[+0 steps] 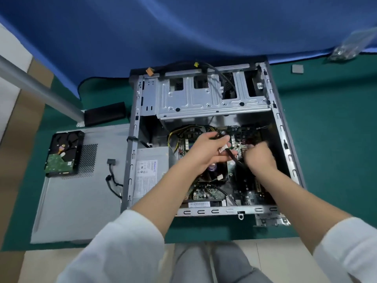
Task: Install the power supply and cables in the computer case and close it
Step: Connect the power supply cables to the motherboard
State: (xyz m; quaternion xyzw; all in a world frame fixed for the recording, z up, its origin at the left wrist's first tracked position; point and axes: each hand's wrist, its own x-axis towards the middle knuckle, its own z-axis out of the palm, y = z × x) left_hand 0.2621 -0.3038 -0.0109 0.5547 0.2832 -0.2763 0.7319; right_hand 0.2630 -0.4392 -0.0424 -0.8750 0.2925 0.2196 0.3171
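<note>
The open computer case [283, 127] lies flat on the green mat. Its grey power supply [152, 172] sits in the lower left corner, with yellow and black wires [179, 133] running to the motherboard [206, 194]. My left hand [208, 151] is over the board and grips a black cable [234, 159] with a white tag. My right hand [260, 155], blurred, has its fingers curled low over the board at the other end of that cable; what they grip is hidden.
The grey side panel [81, 201] lies left of the case with a hard drive [64, 153] on it and a loose black cable [112, 176]. A black box [105, 113] sits behind. A bag of screws [346, 49] lies far right. Blue cloth covers the back.
</note>
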